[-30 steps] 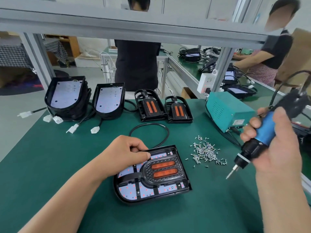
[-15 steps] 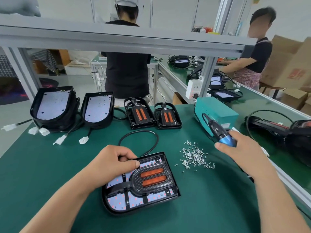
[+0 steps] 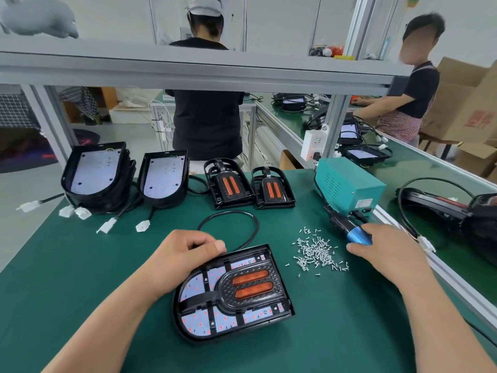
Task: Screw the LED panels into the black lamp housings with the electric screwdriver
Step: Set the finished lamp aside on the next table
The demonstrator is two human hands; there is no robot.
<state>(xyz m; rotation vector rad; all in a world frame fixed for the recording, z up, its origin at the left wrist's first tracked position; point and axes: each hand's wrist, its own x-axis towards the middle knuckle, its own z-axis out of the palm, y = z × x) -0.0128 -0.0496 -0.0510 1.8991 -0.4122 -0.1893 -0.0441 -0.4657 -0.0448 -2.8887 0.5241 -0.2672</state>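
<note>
A black lamp housing (image 3: pixel 234 292) lies flat on the green mat in front of me, with a white LED panel and a black insert with two orange strips inside it. My left hand (image 3: pixel 183 254) grips its far left corner, fingers curled and thumb on the rim. The blue and black electric screwdriver (image 3: pixel 347 227) lies low over the mat, its tip pointing toward the teal box. My right hand (image 3: pixel 387 251) covers and holds its blue handle. A pile of small silver screws (image 3: pixel 317 251) lies between the housing and the screwdriver.
A teal power box (image 3: pixel 347 184) stands at the right rear. Stacked housings with white panels (image 3: pixel 96 176) (image 3: pixel 165 179) and two black inserts (image 3: pixel 228 184) (image 3: pixel 273 188) line the far edge. A black cable loop (image 3: pixel 228 214) lies behind the housing. Two people work at the benches beyond.
My right hand has brought the screwdriver down from an upright hold to the mat beside the teal box. My left hand has stayed on the housing's corner.
</note>
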